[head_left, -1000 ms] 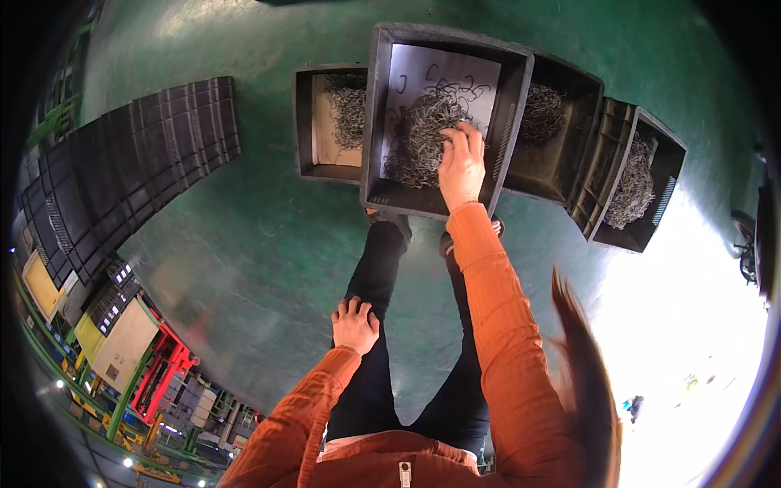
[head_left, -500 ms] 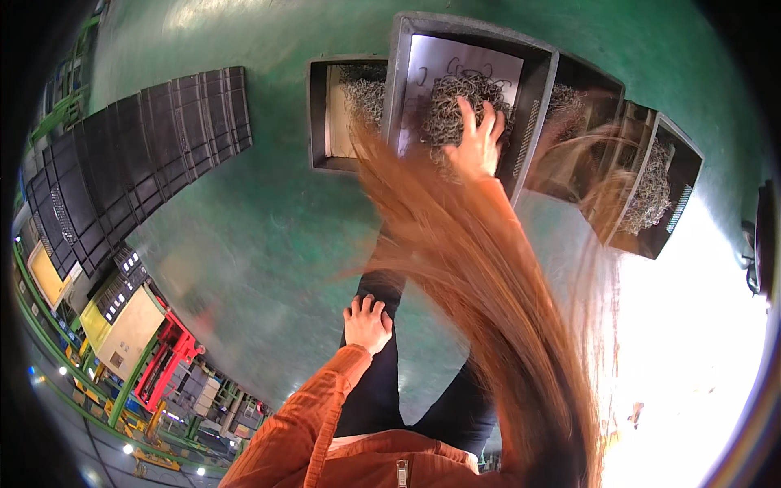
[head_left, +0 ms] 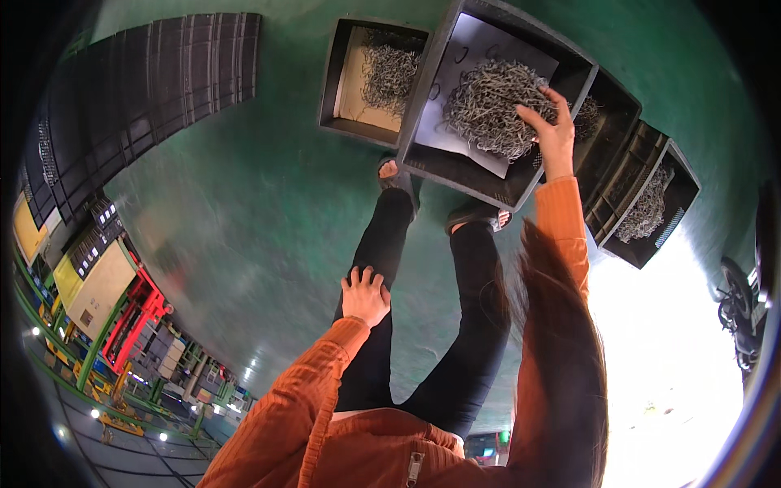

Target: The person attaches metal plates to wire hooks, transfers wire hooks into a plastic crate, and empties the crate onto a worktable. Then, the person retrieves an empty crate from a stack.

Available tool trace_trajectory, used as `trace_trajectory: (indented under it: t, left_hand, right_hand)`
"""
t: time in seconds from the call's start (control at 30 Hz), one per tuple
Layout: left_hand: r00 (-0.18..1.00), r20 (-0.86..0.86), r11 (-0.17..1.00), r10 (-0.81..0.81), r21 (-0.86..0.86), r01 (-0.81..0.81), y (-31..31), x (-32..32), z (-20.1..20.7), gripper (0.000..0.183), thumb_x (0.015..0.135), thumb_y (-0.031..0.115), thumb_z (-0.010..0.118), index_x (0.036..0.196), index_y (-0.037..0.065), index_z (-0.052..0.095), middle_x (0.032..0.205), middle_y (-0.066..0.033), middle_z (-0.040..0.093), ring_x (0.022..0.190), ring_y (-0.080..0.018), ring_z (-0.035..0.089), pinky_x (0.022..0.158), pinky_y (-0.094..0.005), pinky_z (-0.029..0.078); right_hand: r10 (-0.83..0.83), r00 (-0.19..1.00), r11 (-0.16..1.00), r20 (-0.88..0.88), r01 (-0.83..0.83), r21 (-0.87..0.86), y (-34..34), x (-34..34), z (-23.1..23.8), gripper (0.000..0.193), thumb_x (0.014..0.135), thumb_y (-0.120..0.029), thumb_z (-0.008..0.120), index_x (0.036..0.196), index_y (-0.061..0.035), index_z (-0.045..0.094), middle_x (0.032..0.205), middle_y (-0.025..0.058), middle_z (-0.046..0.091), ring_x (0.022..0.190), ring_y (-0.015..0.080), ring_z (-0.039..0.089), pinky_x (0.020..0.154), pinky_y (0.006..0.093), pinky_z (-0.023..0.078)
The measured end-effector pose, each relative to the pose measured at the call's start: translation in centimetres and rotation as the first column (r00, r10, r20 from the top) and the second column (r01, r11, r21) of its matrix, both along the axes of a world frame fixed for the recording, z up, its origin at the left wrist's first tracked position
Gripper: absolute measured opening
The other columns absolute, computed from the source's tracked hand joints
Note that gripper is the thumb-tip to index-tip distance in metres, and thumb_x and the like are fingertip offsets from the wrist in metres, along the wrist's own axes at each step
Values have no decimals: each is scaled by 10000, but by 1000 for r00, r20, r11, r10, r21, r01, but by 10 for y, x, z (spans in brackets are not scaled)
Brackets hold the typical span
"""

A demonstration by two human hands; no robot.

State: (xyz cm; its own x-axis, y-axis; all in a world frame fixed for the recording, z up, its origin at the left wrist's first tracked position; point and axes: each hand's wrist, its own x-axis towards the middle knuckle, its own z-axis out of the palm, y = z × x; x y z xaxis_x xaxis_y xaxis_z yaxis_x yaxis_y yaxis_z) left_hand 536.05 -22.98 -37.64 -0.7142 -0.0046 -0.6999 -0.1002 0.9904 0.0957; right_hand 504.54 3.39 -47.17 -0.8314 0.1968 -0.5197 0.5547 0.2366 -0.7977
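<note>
- Centrally, near the top, a big black bin [head_left: 460, 178] sits on a green floor [head_left: 268, 220], seen from above, lined w/ white paper [head_left: 482, 37].
- On the paper: a heap of grey wire hooks [head_left: 492, 110], tangled; a few loose hooks [head_left: 461, 54] lie apart from it, toward the bin's L side.
- R hand [head_left: 555, 134] reaches over the bin's R wall to the heap's R edge; thumb & forefinger stand apart, thumb over the hooks. Can't tell if any hook is btwn them.
- L hand [head_left: 366, 301] rests palm down on the L leg [head_left: 389, 236], fingers a bit apart, nothing visible in it.
- Person wears an orange jacket [head_left: 382, 451], black trousers & dark open-toed shoes; long hair [head_left: 561, 350] hangs over the R arm.
- L of the big bin: smaller bin [head_left: 329, 89] w/ more hooks on a tan sheet.
- R: two more dark bins w/ hooks, partly overlapped in view.
- Far L: black ribbed crates [head_left: 154, 81]; below them, red equip. [head_left: 138, 313].
- Far R: motorbike [head_left: 739, 313], v. bright light beside it.
</note>
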Motion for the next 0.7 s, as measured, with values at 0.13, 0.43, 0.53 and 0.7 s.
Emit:
trace_trajectory:
  t: [0.13, 0.43, 0.53, 0.7]
  left_hand:
    - [1000, -22, 1000, 21, 1, -21, 3, 1, -2, 180, 711, 175, 542, 863, 95, 595, 1026, -71, 542, 1037, -295, 458, 778, -463, 380]
    - [999, -25, 1000, 29, -2, -29, -2, 0, 1, 179, 716, 174, 546, 869, 93, 591, 1024, -71, 544, 1040, -300, 456, 796, -474, 369]
    - [999, -25, 999, 33, 8, -33, -1, -3, 0, 179, 717, 175, 545, 869, 93, 591, 1028, -71, 544, 1045, -297, 456, 800, -478, 368]
    - [999, -44, 1000, 21, 14, -21, 1, -7, 0, 173, 715, 174, 544, 859, 92, 594, 1024, -73, 546, 1049, -294, 456, 798, -472, 370]
  right_hand:
    - [28, 988, 998, -153, -20, 56, 11, -10, 0, 520, 590, -215, 776, 1055, -94, 577, 997, 71, 592, 788, 147, 576, 523, 254, 448]
    - [337, 898, 902, -283, -222, 370, -5, -6, -8, 506, 631, -223, 749, 1083, -97, 559, 1093, 147, 499, 1053, 280, 466, 918, 353, 367]
    - [401, 868, 870, -293, -261, 418, -6, 12, -10, 583, 663, -250, 732, 1176, -115, 490, 1138, 155, 455, 1098, 299, 420, 946, 372, 341]
    - [93, 945, 873, -315, 75, 482, 0, 47, 4, 125, 758, -98, 624, 869, -41, 611, 882, 85, 591, 736, 155, 583, 562, 303, 479]
